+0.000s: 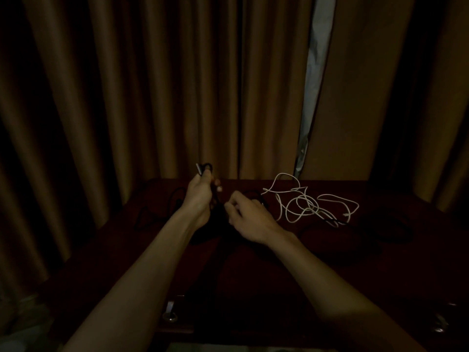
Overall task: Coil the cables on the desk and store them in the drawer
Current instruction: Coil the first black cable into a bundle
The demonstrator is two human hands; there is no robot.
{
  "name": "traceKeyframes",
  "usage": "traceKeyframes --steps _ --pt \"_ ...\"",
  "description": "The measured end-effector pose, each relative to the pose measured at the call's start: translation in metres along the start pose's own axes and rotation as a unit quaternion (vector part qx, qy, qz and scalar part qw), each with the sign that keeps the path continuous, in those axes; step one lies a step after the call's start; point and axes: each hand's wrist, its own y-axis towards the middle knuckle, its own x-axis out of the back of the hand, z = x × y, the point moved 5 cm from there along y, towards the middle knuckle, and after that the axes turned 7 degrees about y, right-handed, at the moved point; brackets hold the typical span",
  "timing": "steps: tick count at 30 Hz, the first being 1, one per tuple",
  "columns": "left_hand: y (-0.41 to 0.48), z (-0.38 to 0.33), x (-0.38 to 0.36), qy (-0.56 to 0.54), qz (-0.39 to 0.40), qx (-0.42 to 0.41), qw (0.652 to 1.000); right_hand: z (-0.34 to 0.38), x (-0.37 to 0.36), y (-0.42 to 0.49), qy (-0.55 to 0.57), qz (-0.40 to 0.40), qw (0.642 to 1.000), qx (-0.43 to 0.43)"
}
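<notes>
The scene is very dark. My left hand is raised over the dark red desk and grips a black cable; a small loop and a light plug end stick out above my fingers. My right hand is just to the right with fingers curled, pinching the same black cable lower down, though the cable is hard to see there. A white cable lies in a loose tangle on the desk to the right of my right hand. More black cable lies left of my left wrist.
Brown curtains hang right behind the desk, with a pale gap between them. A dark heap lies at the desk's right end. A round metal drawer knob shows on the desk's front at lower left, another knob at lower right.
</notes>
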Motion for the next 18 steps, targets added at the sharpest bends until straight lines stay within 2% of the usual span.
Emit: traceKeyframes --steps 4,6,11,14,16,18 --pt "0.006 -0.009 0.013 -0.104 -0.011 0.029 0.994 -0.015 0.0 -0.008 -0.098 0.076 0.991 -0.043" --pt "0.008 -0.012 0.023 -0.108 -0.025 0.038 0.993 -0.03 -0.001 -0.011 -0.112 0.097 0.986 -0.074" --pt "0.01 -0.005 0.037 -0.017 -0.048 0.015 0.999 -0.049 0.004 -0.007 -0.12 0.085 0.981 -0.126" --pt "0.006 0.002 0.034 0.049 -0.035 0.002 0.998 -0.045 0.007 -0.002 -0.21 0.089 0.961 -0.154" --pt "0.004 0.006 0.031 0.065 -0.028 -0.005 0.997 -0.032 0.007 0.002 -0.249 0.075 0.958 -0.118" --pt "0.003 0.008 0.029 0.094 -0.015 -0.018 0.995 -0.023 0.004 0.004 -0.198 0.077 0.974 -0.072"
